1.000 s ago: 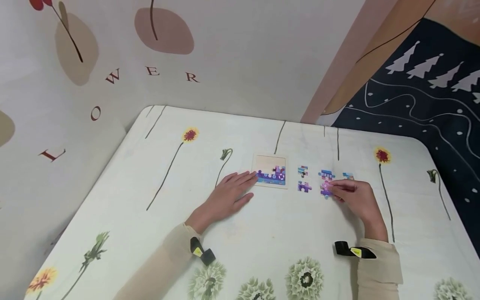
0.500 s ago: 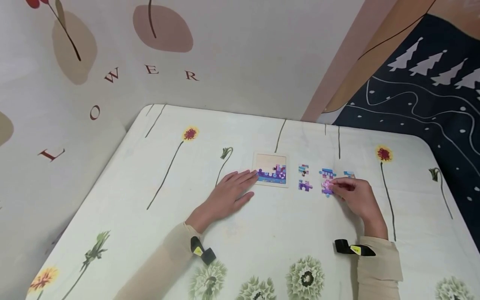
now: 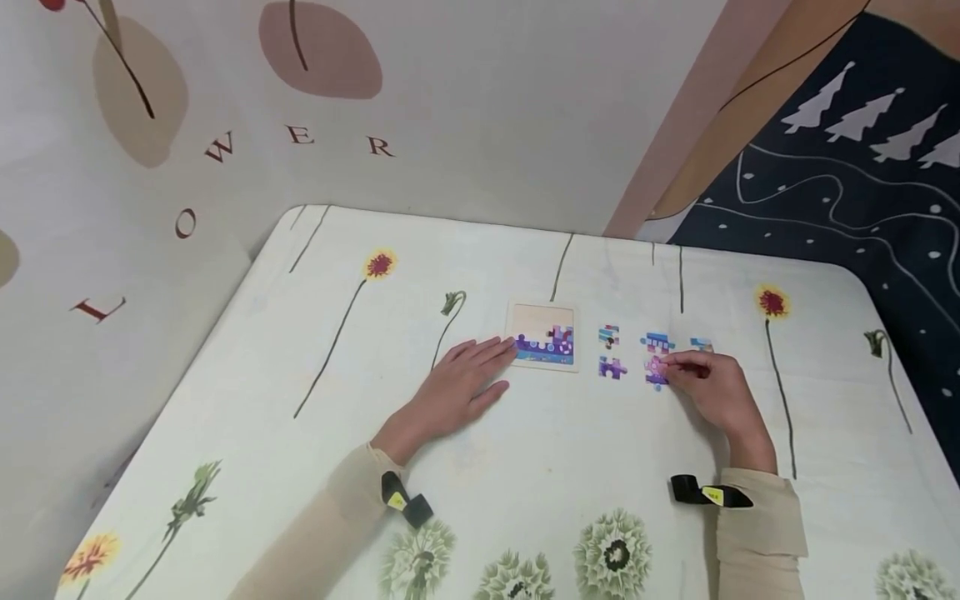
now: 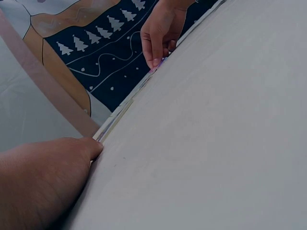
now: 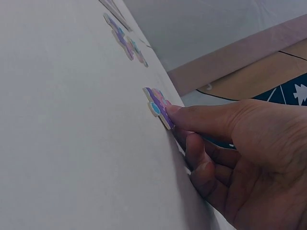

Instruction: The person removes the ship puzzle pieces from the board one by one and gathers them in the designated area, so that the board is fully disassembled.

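Observation:
My left hand (image 3: 459, 392) lies flat on the table, fingers straight, its fingertips touching the left edge of a square wooden puzzle board (image 3: 543, 312). Purple and blue pieces fill the lower part of that board; its upper part shows bare wood. To the right, my right hand (image 3: 712, 390) pinches a pink and purple puzzle piece (image 3: 657, 372) at its right edge. In the right wrist view the same puzzle piece (image 5: 159, 108) sits at the thumb tip, low over or on the table, with the other fingers curled below.
Between board and right hand lie a striped piece (image 3: 609, 336) and a purple piece (image 3: 612, 368). A blue piece (image 3: 657, 342) is just behind the pinched one, and another piece (image 3: 701, 344) lies partly behind the right hand. A wall (image 3: 480, 117) rises behind the table.

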### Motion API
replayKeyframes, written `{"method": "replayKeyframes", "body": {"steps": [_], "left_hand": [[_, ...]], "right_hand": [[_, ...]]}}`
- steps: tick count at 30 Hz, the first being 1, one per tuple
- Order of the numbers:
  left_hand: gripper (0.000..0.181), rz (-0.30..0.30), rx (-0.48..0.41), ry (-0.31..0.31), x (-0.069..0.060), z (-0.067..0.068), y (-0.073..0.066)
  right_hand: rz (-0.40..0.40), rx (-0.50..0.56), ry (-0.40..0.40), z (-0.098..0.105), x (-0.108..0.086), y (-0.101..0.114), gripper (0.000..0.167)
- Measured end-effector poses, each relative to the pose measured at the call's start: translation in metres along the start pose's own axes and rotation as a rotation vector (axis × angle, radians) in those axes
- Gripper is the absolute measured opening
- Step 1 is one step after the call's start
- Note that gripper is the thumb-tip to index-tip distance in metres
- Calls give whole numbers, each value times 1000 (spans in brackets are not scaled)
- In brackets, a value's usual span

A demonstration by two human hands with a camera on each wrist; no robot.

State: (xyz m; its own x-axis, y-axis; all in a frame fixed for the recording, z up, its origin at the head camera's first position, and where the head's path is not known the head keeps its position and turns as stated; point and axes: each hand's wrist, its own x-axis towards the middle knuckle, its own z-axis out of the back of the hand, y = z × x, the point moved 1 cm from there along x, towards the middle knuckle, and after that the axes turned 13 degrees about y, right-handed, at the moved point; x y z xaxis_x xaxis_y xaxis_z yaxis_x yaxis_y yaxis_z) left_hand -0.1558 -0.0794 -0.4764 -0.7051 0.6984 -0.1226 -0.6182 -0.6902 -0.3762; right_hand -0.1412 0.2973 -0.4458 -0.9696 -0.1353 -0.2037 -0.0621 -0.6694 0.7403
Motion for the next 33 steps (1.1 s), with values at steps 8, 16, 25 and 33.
{"method": "replayKeyframes", "body": {"steps": [8,16,25,33], "left_hand": [[55,-11,-37,-17,-2,1,-1],[56,-4,-21,-10,-1,-1,0],[56,4,-13,-6,-1,1,-2],[55,-3,-26,-5,-2,2,-3]], "right_hand": [[-59,18,15,-1,1,1,21],[-76,10,8,-1,1,0,20],[-69,41,-15,-1,1,0,18],[-65,7,-35,-4,0,3,14]]}}
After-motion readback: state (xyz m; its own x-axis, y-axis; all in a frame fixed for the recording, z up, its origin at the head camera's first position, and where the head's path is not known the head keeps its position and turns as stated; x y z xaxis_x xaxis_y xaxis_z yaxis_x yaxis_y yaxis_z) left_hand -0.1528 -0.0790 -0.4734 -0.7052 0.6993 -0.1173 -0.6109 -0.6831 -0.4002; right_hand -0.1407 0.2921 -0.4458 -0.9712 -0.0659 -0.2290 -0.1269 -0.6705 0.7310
